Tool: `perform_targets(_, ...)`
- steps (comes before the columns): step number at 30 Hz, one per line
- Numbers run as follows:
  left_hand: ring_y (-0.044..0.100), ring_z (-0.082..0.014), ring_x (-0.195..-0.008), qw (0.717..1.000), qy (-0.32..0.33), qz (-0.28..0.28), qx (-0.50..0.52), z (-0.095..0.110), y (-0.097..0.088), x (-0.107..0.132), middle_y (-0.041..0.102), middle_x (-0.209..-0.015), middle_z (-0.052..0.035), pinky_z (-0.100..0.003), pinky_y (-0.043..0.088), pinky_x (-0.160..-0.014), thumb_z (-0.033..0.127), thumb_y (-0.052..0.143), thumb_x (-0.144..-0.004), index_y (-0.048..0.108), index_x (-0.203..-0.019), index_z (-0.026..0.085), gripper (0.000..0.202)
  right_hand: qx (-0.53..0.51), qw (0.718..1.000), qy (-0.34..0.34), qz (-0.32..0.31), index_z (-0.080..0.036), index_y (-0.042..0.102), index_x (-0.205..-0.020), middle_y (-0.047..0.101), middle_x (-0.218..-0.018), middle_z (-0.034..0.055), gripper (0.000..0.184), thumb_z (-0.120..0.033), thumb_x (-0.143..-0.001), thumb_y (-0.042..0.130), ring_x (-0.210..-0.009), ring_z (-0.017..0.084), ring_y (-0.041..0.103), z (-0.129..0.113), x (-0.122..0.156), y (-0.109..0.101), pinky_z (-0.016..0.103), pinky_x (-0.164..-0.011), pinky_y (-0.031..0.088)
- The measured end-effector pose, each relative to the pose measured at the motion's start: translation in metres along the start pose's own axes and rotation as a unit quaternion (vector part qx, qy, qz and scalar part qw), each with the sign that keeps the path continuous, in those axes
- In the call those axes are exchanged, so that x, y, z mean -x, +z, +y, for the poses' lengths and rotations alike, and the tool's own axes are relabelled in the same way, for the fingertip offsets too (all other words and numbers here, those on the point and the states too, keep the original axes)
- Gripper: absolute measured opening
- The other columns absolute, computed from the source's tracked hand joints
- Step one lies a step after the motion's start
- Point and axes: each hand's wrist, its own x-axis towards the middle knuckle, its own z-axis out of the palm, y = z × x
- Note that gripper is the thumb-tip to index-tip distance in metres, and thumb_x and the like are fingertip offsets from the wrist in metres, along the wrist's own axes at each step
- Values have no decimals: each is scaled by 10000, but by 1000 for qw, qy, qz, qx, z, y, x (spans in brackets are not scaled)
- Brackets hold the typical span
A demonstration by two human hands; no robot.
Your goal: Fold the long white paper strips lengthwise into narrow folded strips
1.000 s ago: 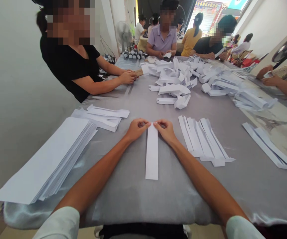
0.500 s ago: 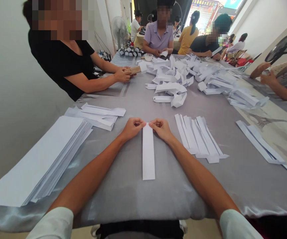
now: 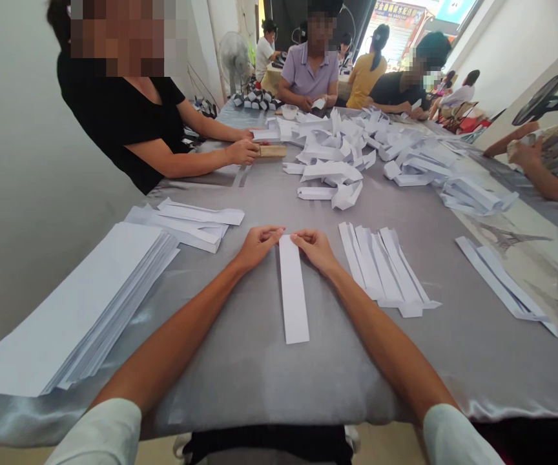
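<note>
1. The left hand [image 3: 258, 248] is resting beside the top end of a white paper strip [image 3: 293, 290], with its fingers curled inward.
2. The right hand [image 3: 314, 250] is mirroring it on the other side of the strip. Neither hand is clenched, but whether the fingertips [image 3: 296, 238] are pinching the paper cannot be determined.
3. The strip is lying flat and lengthwise between the forearms, on a grey satin table cover [image 3: 240, 381].
4. To the left, a tall stack of white paper sheets [image 3: 85, 303] is lying near the table edge, and a smaller pile of folded strips [image 3: 186, 226] is sitting just beyond it.
5. To the right, a fanned group of paper strips [image 3: 383, 265] is lying just beside the right hand.
6. Farther along the table, a large heap of folded paper pieces [image 3: 332, 155] is spreading across the middle — well apart from both hands.
7. A co-worker's hand [image 3: 243, 152] in a black top is resting beside a wooden block [image 3: 272, 151].
</note>
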Motion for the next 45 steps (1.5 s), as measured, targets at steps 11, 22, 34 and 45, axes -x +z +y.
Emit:
perform_targets(11,601,-160,-648,998,-26,-22,-45,13,1,6,808,-825,-78,-291,382,-627,589,736,-884,709,-1313,121,636,19,997,19,67,-192,739,-913,680,-698,11,384,-539,-758,798,-563,129,544,-27,-5,-19,230,-440,363)
perform_targets(22,454,-137,-535,999,-20,5,-45,5,1,2,784,-764,-74,-299,300,-550,642,587,-968,767,-1177,148,566,64,953,-208,210,-237,713,-1057,696,-899,36,380,-571,-881,759,-626,146,700,-118,17,-73,191,-369,287)
perform_targets(34,612,-175,-673,997,11,-6,-72,5,3,3,780,-754,-80,-288,413,-649,592,580,-971,817,-987,143,508,179,983,-14,-50,-183,775,-776,767,-850,98,250,-413,-813,866,-735,195,703,-149,50,-86,271,-473,632)
perform_targets(45,672,-191,-725,997,14,-19,-73,-1,4,3,783,-780,-84,-295,446,-665,582,641,-943,796,-891,164,449,209,925,190,-255,-222,853,-933,796,-853,102,374,-80,-592,911,-576,212,710,-113,40,-87,316,-441,597)
